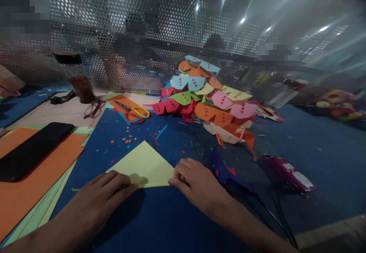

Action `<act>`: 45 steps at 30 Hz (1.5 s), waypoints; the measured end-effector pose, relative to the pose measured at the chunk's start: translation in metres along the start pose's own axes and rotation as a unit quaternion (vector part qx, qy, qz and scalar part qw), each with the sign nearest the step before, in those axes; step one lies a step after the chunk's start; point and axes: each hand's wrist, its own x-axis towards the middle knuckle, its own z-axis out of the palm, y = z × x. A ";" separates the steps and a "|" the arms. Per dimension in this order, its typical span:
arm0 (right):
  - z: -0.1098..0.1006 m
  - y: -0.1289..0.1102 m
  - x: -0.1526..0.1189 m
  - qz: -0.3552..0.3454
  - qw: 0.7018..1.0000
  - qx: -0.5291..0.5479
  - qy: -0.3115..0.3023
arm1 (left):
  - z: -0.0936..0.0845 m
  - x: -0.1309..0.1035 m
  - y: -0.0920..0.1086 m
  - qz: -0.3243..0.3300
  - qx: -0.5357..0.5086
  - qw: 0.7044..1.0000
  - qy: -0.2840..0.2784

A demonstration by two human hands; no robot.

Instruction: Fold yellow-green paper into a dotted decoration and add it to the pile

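Note:
A pale yellow sheet of paper (pixel 145 165), folded into a triangle with its point facing away from me, lies on the blue table. My left hand (pixel 113 188) rests on its left end, fingers closed along the near folded edge. At the right corner, my right hand (pixel 193 180) pinches the paper between thumb and curled fingers. Just beyond my right hand lies a blue glue gun (pixel 224 173), its cord running toward the lower right. A stack of folded coloured paper pieces (pixel 197 100) with red and dark marks stands farther back.
Scissors (pixel 133 114) with red and yellow handles lie on orange paper. At left, a black phone (pixel 37 150) rests on coloured sheets (pixel 57 180). Behind are glasses (pixel 93 108) and a bottle (pixel 76 77). A purple device (pixel 290 173) sits right. Paper scraps dot the table before a perforated screen (pixel 160 36).

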 end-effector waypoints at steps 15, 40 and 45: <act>-0.002 0.005 -0.005 0.003 1.000 0.008 0.013 | 0.000 -0.001 0.000 -0.005 0.021 1.000 0.006; 0.002 0.010 -0.008 -0.007 0.998 -0.012 0.061 | -0.007 0.006 0.003 0.011 0.030 0.999 0.029; 0.005 0.012 -0.009 -0.022 0.996 -0.015 0.079 | -0.005 0.005 0.002 0.010 0.029 0.999 0.033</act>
